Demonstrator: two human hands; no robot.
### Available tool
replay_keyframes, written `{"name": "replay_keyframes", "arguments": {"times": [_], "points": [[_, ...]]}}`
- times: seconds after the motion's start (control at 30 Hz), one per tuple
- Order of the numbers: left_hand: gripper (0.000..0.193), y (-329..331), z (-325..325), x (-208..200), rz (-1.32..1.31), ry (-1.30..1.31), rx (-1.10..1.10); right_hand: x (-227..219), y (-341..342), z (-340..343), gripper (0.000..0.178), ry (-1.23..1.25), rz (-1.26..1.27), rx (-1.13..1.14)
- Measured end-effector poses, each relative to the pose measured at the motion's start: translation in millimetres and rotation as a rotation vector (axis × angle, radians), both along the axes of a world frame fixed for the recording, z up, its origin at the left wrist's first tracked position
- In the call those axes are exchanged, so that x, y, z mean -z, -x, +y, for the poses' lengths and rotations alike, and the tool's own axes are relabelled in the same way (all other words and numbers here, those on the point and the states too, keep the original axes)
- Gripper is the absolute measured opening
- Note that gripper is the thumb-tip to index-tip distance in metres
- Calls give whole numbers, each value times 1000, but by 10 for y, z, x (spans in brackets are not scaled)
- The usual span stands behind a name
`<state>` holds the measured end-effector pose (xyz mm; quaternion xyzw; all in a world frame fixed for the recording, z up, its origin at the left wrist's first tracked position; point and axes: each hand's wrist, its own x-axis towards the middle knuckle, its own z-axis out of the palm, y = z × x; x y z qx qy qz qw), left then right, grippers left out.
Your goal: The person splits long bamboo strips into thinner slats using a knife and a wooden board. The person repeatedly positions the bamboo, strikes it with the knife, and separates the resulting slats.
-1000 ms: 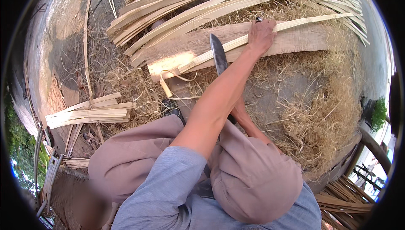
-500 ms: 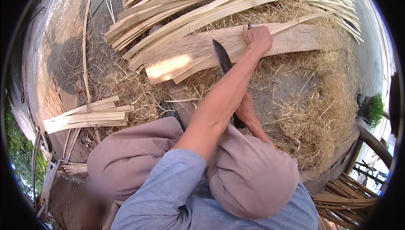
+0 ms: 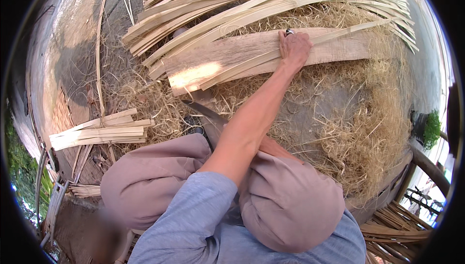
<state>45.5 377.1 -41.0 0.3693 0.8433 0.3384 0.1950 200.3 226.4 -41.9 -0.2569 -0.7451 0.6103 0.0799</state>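
Note:
My left hand (image 3: 295,48) is closed on a pale bamboo strip (image 3: 349,30) and presses it down on a wide wooden board (image 3: 334,53). Something small and shiny shows by its index finger. The strip runs slantwise over the board, its near end close to the board's lower left edge. Beneath my left forearm passes my right forearm (image 3: 278,149); the right hand itself is hidden there. From behind the left forearm juts the dark blade of a large knife (image 3: 206,111), pointing left, below the board's left end and apart from the strip.
Long bamboo strips (image 3: 271,5) lie in a big pile beyond the board. A bundle of shorter strips (image 3: 101,133) rests at left. Curly shavings (image 3: 358,143) cover much of the ground at right. More strips (image 3: 397,235) are stacked at lower right.
The knife has swung down and to the left, from pointing up at the board to pointing left below it. My right hand has slipped behind the left forearm. The left hand stays on the strip.

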Motion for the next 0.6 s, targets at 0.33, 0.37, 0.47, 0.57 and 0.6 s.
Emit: {"name": "replay_keyframes", "arguments": {"times": [0.33,0.37,0.47,0.57,0.6], "points": [[28,101,63,85,25,-23,17,-61,86,47,34,58,0,-40],[29,111,80,76,26,-20,19,-44,98,29,34,51,-5,-62],[33,118,42,72,72,-47,63,-36,68,5,34,53,-9,-76],[39,28,-15,102,146,-60,62,-44,88,109,34,86,-31,-47],[41,34,-17,135,180,-60,49,-57,99,123,34,88,-32,-54]]}}
